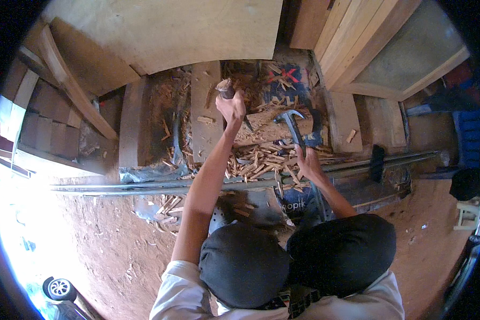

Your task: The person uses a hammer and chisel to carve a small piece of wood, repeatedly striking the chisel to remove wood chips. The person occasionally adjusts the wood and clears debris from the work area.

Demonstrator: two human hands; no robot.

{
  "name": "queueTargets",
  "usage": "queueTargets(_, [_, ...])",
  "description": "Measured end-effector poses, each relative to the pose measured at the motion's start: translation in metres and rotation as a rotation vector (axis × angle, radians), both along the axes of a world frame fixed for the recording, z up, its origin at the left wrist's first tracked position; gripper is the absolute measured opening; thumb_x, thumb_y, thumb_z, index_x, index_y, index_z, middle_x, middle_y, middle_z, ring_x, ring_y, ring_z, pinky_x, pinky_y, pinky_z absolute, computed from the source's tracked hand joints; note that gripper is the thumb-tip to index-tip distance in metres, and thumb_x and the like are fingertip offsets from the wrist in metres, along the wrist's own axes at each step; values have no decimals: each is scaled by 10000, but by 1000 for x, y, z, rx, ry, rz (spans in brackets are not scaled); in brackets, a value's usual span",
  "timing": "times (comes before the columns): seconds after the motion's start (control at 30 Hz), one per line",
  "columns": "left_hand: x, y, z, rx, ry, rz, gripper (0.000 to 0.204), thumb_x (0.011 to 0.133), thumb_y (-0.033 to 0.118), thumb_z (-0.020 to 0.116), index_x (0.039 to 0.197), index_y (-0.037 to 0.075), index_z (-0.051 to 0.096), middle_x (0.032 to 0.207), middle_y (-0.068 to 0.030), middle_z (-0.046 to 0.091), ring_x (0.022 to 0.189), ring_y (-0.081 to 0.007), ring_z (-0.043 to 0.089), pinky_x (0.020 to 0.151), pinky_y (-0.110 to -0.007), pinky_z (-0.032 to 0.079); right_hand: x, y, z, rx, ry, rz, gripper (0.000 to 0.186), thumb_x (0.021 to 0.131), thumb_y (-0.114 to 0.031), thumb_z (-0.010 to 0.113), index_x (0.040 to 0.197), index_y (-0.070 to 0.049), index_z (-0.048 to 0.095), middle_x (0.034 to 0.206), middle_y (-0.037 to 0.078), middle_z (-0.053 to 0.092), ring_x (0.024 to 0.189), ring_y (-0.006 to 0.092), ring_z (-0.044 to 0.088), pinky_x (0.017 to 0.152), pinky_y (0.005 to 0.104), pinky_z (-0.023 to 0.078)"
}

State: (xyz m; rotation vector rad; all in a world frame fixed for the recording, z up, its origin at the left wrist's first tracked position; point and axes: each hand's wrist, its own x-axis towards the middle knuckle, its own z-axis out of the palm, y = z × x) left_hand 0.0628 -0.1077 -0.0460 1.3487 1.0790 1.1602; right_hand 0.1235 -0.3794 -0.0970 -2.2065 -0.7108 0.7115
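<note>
1. Far left of the left hand: stacked timber and a curved wooden rail (69,80) lean by the wall; bright daylight washes the red earth floor (117,250), and a small wheel (60,288) shows at the lower edge.
2. Just left of the left hand: a flat plank (205,106) lies on the ground, wood chips scattered around it.
3. Left hand (232,106): clenched around a short wooden piece (225,88), held upright with its lower end resting on a chopping block (266,128). The arm is extended well forward.
4. Between the hands: a dense litter of pale wood chips (261,162) covers the block's near side and spills over a long metal bar (144,186) running across the floor.
5. Right hand (306,162): closed tightly on the handle of a hammer (293,125), its curved head raised just right of the wooden piece and not touching it.
6. Judgement on technique: strokes should land well below the gripping fingers, with the piece seated firmly on the block; loose chips underfoot could let it skid.
7. Right of the right hand: a framed wooden panel (389,48) leans at an angle; blue objects (466,133) sit at the far edge.
8. Below the hands: the person's dark-clad knees (298,256) are bent, in a squat.
</note>
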Motion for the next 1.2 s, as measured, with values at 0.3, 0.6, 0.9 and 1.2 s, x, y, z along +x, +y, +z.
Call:
queueTargets(0.3, [3,-31,2,415,43,-50,165,642,137,628,643,-2,540,546,-169,539,487,-306,546,503,-358,434,19,3,17,29,147,-78,467,884,-476,472,760,-28,517,614,58,497,570,192,485,556,354,389])
queueTargets(0.6, [-10,-43,15,497,85,50,109,628,71,623,713,27,571,638,-161,574,544,-326,559,528,-339,450,24,23,165,175,-144,-242,418,907,-438,446,704,-75,486,534,-25,432,464,107,428,449,288,351])
queueTargets(0.9, [-3,-45,6,464,37,-60,158,612,88,641,752,41,588,638,-147,577,582,-324,582,549,-351,466,2,71,232,467,-511,248,405,924,-340,465,665,-28,467,534,12,446,471,122,412,430,303,344])
queueTargets(1.2, [-9,-41,4,417,179,-14,140,644,128,644,684,12,575,597,-167,568,548,-342,569,548,-351,462,6,52,177,89,-229,162,491,902,-436,464,764,25,559,568,120,508,518,227,482,532,385,389])
